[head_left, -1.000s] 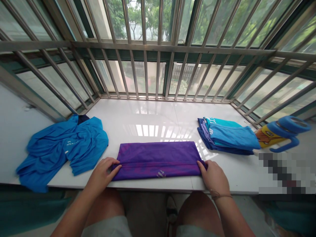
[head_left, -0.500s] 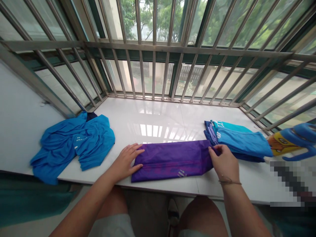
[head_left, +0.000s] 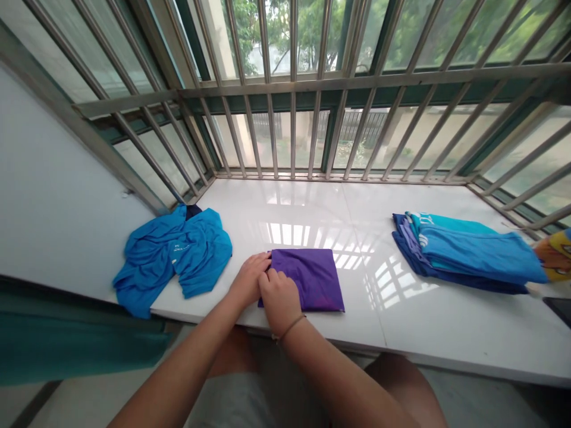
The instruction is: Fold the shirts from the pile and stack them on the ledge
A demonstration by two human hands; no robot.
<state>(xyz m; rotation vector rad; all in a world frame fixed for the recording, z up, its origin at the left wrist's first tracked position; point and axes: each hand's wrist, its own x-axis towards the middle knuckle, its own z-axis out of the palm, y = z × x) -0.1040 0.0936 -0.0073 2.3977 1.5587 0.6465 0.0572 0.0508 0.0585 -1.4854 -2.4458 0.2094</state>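
A purple garment (head_left: 319, 279) lies on the white ledge, doubled into a compact rectangle. My left hand (head_left: 250, 276) rests at its left edge, fingers stretched over the cloth and partly covered by my other hand. Crossed over to that same edge, my right hand (head_left: 280, 300) has its fingers closed on the cloth, beside the left fingers. A crumpled blue shirt (head_left: 203, 255) lies to the left of my hands. Off to the right sits a stack of folded clothes (head_left: 477, 249) in blue, teal and lilac.
Metal bars (head_left: 292, 137) and windows line the back of the white ledge (head_left: 370, 220). A yellow printed container (head_left: 555, 255) and a dark flat object (head_left: 559, 310) are cut off at the right. The ledge's front edge runs just before my knees.
My right hand has carried the right end of the purple garment over to the left, halving its length. My left hand stays at the left edge. The view has turned slightly right.
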